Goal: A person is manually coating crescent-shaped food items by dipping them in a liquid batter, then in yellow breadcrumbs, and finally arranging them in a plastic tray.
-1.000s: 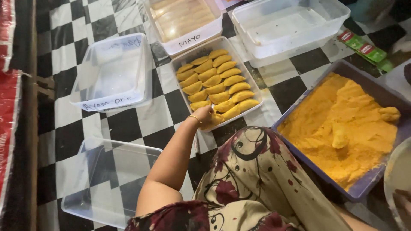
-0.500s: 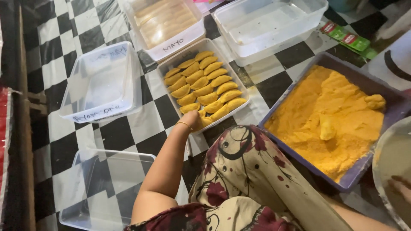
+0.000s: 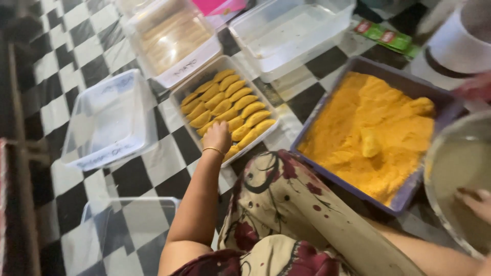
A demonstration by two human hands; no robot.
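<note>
Left hand is down at the near edge of the clear tray of breaded rolls, sitting on the checkered floor. The hand is seen from the back with the fingers curled in over the last rolls in the near row, but I can't tell if they're actually gripping one or just resting on it. There's a gold bangle on that wrist.

Right hand is way over on the other side, fingers spread loose inside a metal bowl of pale batter, holding nothing I can make out.

Between the two is a purple tub heaped with orange crumbs, with a couple of coated pieces lying on top. Empty clear tubs around: one left of the tray, one near the elbow, one behind, plus a lidded one.
</note>
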